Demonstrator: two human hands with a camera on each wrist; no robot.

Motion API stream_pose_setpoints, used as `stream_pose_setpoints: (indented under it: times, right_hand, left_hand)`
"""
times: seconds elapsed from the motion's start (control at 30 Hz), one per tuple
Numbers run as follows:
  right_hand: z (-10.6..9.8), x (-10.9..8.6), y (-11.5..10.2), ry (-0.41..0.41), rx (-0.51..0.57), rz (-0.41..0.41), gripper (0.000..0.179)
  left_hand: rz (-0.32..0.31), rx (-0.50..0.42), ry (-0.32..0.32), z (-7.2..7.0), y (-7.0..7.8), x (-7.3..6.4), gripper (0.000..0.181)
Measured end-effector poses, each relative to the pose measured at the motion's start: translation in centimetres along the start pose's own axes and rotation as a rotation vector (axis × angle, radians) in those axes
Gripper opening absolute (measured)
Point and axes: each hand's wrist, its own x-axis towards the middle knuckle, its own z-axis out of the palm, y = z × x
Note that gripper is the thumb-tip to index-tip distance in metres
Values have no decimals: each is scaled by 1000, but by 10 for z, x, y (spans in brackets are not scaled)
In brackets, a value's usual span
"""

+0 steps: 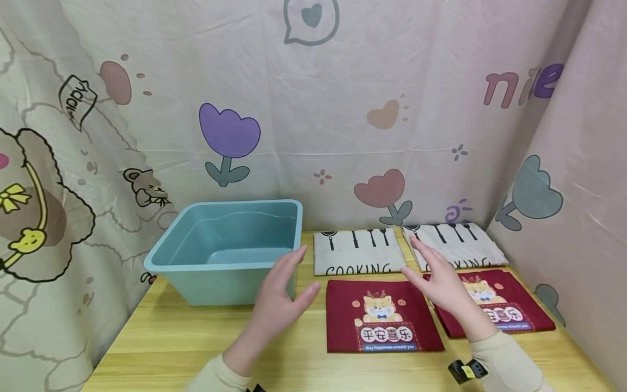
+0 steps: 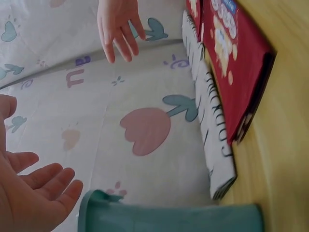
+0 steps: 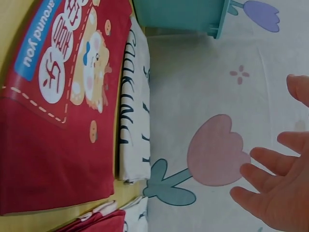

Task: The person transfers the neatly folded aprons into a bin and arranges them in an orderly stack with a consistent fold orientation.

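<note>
My left hand (image 1: 280,299) hovers at the front right corner of a teal plastic tub (image 1: 225,283), fingers extended and holding nothing. Over the inner edges of the folded cloths is my right hand (image 1: 443,283), also empty, with its fingers spread. Two folded dark red cloths lie in the front row, the left one (image 1: 343,316) and the right one (image 1: 519,294), each printed with a cartoon animal and lettering. Behind them are two folded white cloths, the left one (image 1: 360,256) and the right one (image 1: 460,245), printed with utensils and "COOKING".
The wooden table (image 1: 161,348) carries the tub at its left and the cloths at its right. A patterned curtain (image 1: 313,109) hangs behind and along both sides. Black straps with small devices (image 1: 467,371) sit at the wrists.
</note>
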Motion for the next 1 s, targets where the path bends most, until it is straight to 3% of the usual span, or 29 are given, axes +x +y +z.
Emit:
stream_pose_setpoints:
  times: [0.23, 0.5, 0.73, 1.0]
  right_hand:
    - [2, -2, 10, -23, 58, 59, 73]
    - [7, -9, 21, -96, 107, 126, 72]
    - [9, -18, 29, -205, 65, 265, 74]
    - [10, -24, 36, -277, 12, 340, 71]
  left_hand:
    - [-130, -147, -64, 24, -2, -6, 65]
    - [-301, -257, -142, 46, -14, -9, 64]
    - [-455, -304, -196, 59, -25, -12, 64]
    - [-601, -312, -225, 70, -33, -15, 67]
